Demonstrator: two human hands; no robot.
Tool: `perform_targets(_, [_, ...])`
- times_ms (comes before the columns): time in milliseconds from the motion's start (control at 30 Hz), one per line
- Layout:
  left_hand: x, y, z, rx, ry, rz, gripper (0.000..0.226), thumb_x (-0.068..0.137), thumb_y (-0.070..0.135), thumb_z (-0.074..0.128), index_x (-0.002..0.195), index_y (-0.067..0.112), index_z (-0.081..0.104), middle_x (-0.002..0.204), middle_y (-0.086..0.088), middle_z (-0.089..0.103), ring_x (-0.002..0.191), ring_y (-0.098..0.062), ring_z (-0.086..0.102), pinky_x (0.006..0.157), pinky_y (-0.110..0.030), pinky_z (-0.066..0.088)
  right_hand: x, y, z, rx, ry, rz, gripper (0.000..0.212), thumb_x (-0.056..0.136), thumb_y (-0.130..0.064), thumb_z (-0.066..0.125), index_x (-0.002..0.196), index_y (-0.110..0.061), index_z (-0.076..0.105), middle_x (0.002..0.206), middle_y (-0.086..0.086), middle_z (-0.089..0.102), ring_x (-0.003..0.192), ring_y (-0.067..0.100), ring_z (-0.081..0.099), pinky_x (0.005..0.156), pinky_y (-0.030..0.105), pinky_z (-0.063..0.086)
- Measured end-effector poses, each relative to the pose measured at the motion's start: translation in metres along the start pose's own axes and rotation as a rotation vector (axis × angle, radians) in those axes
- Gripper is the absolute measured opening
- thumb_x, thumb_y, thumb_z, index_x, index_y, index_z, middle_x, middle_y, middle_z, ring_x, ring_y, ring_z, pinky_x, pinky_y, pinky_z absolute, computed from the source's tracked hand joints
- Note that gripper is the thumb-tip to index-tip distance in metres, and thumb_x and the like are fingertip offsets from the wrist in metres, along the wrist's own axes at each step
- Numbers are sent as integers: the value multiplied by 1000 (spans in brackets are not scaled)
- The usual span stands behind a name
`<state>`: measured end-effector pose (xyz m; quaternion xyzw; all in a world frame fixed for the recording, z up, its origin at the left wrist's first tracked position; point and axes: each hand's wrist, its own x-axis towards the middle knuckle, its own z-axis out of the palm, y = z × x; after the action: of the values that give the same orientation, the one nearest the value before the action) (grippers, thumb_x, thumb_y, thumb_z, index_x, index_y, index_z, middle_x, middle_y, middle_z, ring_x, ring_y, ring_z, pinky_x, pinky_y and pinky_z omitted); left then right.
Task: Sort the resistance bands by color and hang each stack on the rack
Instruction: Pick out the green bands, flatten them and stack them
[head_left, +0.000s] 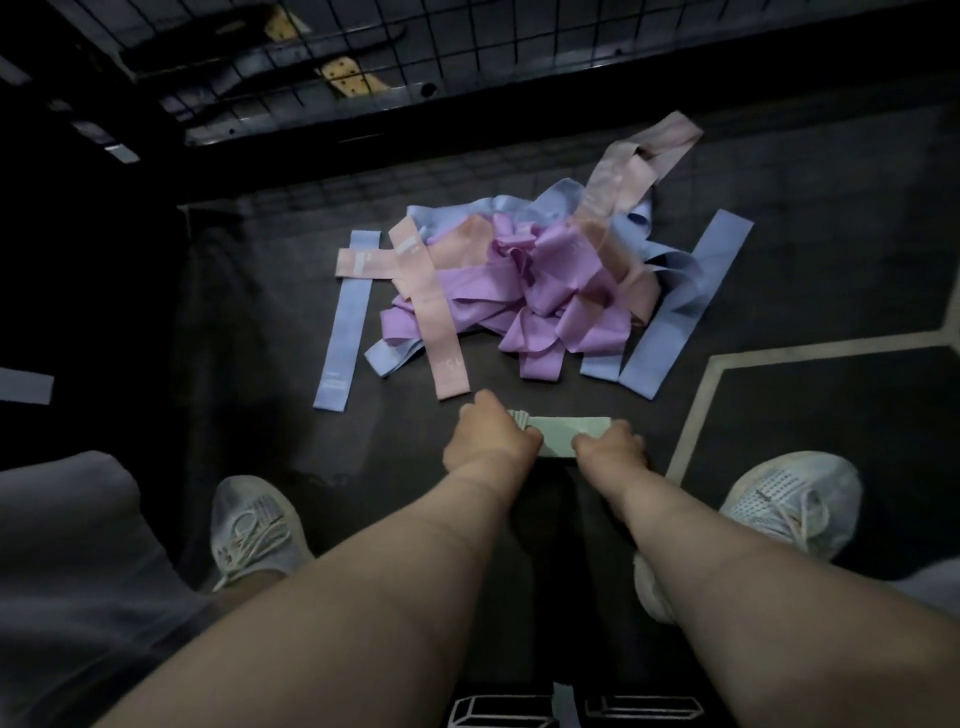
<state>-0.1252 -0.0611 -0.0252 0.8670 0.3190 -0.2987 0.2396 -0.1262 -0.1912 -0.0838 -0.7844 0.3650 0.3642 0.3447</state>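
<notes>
In the head view, both hands are down near the floor (249, 405), between the two white shoes, with a green stack (566, 432) of bands stretched flat between them. The left hand (488, 439) has its grip closed round the stack's left end, where I can see the layered edges bunched against the fingers. The right hand (610, 449) pinches the other end with its fingers curled over the top. I read this two-ended hold as a way to keep the layers squared and together, so the green ones can travel as one bundle.

Beyond the hands, well apart from the green stack, lies the mixed pile (530, 280) of blue, pink and purple bands, tangled in the middle. A few strips lie flat at its edges, among them a blue band (345, 322) on the left with a pink band (431, 317) just beside it. By the look of it, green is the only colour pulled out so far, and the rest is unsorted.

At the top runs a dark wire grid (467, 57). I take it for the rack, though it is too dim to find any hook or bar.

The underside of the green stack and most of the fingertips are hidden by the hands themselves, so I cannot count the layers. Another pale strip (26, 385) is cut off at the left edge. The lower corners are blurred cloth, probably the person's clothing.
</notes>
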Motion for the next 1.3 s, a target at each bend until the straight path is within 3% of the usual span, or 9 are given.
perform_targets(267, [4,36,43,-70,-62,20,68,80,46,78,128,13,43,134,-11,46,123,-32,54,100,-40,47,18,18,-10,335,-70,-33,26,98,-28,57,114,-10,66,110,10,69,100,28,64,86,32,49])
perform_targets(433, [0,39,45,-109,-43,54,51,97,44,55,129,5,47,131,-20,47,124,-39,49,100,-42,42,18,20,-12,358,-27,-44,48,107,-42,37,132,-9,62,127,15,63,117,31,57,98,32,41])
perform_targets(567, [0,27,31,-179,-93,56,30,101,11,40,123,-1,57,127,-23,57,116,-42,56,95,-42,44,14,13,-5,228,-23,-29,67,101,-61,31,140,-11,53,141,20,50,128,37,49,111,42,37])
perform_targets(767, [9,4,23,183,-195,316,42,90,24,59,131,21,55,131,-7,50,117,-29,55,100,-39,47,8,14,0,188,40,-49,41,104,-29,41,135,-4,50,141,23,45,127,40,47,104,40,38])
perform_targets(867, [13,-1,23,629,-7,575,42,87,35,62,125,21,50,129,-7,40,116,-31,46,94,-40,40,-1,20,-6,123,106,-170,47,100,-25,50,145,-18,40,146,16,40,128,36,47,104,43,41])
perform_targets(933, [17,-3,27,726,42,651,48,83,41,65,124,24,48,131,-5,40,118,-29,43,96,-40,35,-10,24,-11,-60,314,-348,43,93,-30,59,135,-23,49,137,11,43,122,33,47,101,43,39])
perform_targets(1100, [23,-7,35,628,-20,615,38,91,40,57,123,26,43,133,2,51,125,-23,48,104,-42,32,-16,17,-3,-406,342,-335,61,83,-70,58,124,-24,57,126,6,43,118,29,43,102,42,36])
perform_targets(1200, [26,-8,36,588,-8,625,36,94,39,52,126,25,42,135,3,51,127,-21,49,106,-43,33,-21,12,4,-394,373,-355,60,87,-63,57,130,-21,53,129,8,44,119,30,44,101,43,35])
perform_targets(1300, [31,-10,39,599,-66,606,73,89,40,60,151,22,26,147,2,42,136,-20,41,113,-47,28,-25,9,5,-338,403,-285,47,93,-51,54,128,-19,55,131,9,45,120,31,44,101,45,34])
